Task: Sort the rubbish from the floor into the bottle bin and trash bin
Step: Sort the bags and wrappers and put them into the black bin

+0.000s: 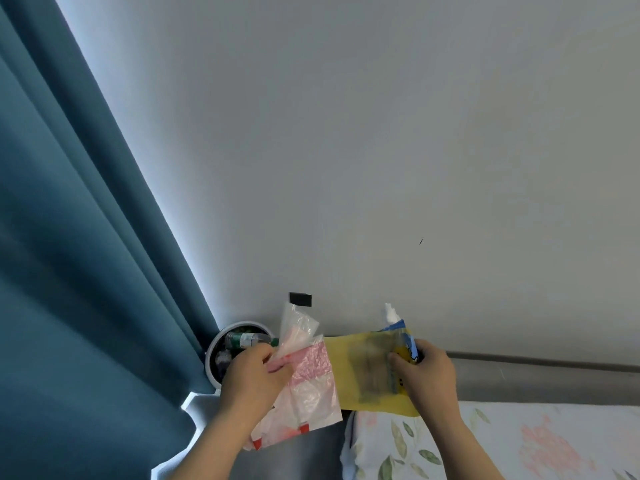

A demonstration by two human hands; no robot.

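Curtain [69,271] left, grey wall [346,133] far, floral bedding [519,441] near right. Left hand [249,379] pinches a pink bag [311,386]; right hand [429,379] grips a yellow wrapper [363,372].

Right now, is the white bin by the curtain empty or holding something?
Holding something: bottles, one green-labelled, lie inside the white bin. The left hand, gripping a pink plastic bag, hides part, so fullness cannot be told.
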